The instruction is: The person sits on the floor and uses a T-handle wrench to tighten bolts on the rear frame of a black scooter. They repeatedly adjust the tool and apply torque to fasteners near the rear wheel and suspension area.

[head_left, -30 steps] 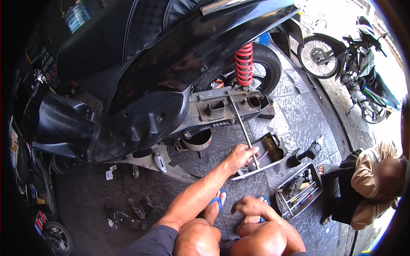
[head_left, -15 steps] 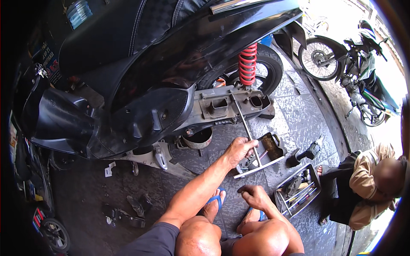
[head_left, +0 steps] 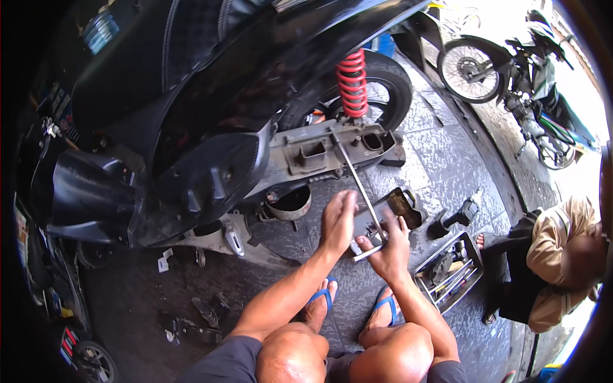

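Note:
My left hand [head_left: 340, 222] is raised just left of the long T-handle wrench [head_left: 356, 179], off it, with its blurred fingers extended. My right hand [head_left: 388, 250] is closed on the wrench's crossbar at the lower end. The shaft's far end meets the exposed grey housing [head_left: 290, 167] of a black scooter [head_left: 204, 89], below a red spring [head_left: 351, 83] beside the rear wheel. Under the wrench's handle, partly hidden, lies a dark tray [head_left: 404, 201].
A bucket [head_left: 286, 207] sits beneath the scooter. A tool box [head_left: 469, 268], a dark tool [head_left: 466, 207] and a crouching person [head_left: 559, 230] are at right. A motorcycle [head_left: 536, 96] stands outside. Loose parts [head_left: 207, 313] and a pale panel [head_left: 217, 249] lie on the floor.
My left hand has let go of the wrench shaft and shifted left. My right hand has risen from near my foot and taken hold of the crossbar. The whole view has shifted slightly.

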A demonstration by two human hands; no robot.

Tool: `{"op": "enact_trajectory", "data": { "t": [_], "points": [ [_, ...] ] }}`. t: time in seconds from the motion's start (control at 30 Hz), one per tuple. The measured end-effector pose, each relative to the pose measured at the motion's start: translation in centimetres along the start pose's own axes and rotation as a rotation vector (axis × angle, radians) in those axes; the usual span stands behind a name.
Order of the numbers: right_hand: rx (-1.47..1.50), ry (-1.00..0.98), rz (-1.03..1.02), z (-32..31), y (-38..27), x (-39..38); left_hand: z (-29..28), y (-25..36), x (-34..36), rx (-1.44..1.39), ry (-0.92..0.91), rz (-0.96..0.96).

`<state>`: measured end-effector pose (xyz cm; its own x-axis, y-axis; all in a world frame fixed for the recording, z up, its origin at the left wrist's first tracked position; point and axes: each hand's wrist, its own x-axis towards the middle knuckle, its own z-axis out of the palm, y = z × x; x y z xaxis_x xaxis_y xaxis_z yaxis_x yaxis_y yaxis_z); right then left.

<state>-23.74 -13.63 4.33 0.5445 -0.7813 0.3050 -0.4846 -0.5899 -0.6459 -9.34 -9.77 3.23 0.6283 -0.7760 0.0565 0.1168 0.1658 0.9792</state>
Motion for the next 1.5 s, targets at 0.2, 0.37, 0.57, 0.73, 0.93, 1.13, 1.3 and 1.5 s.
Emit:
{"op": "enact_trajectory", "data": {
  "t": [0.2,0.37,0.57,0.73,0.93,1.13,1.3,1.5],
  "points": [
    [-0.115,-0.132,-0.016,-0.4,0.4,0.7,-0.1,3.4,-4.5,-0.013,-0.257,0.399],
    [0.125,0.004,0.02,0.7,0.8,0.2,1.0,5.3,-3.0,0.194,-0.317,0.518],
    [-0.101,0.014,-0.137,-0.2,2.7,0.6,-0.2,4.7,-0.8,-0.031,-0.412,0.328],
    [0.09,-0.094,0.374,-10.6,3.8,-4.3,-2.5,2.0,2.8,0.261,-0.335,-0.081],
    [0.039,-0.152,0.852,-19.7,7.1,-14.1,-1.6,-7.2,5.7,0.892,-0.651,-0.305],
    [-0.12,-0.201,1.061,-17.7,8.9,-19.9,-0.3,-16.9,7.3,1.222,-0.785,-0.314],
    [-0.16,-0.249,1.088,-16.3,10.0,-21.1,0.4,-20.7,8.4,1.299,-0.829,-0.366],
    [-0.196,-0.282,1.14,-16.1,10.7,-20.8,1.9,-22.3,8.1,1.375,-0.923,-0.355]
  ]
}}
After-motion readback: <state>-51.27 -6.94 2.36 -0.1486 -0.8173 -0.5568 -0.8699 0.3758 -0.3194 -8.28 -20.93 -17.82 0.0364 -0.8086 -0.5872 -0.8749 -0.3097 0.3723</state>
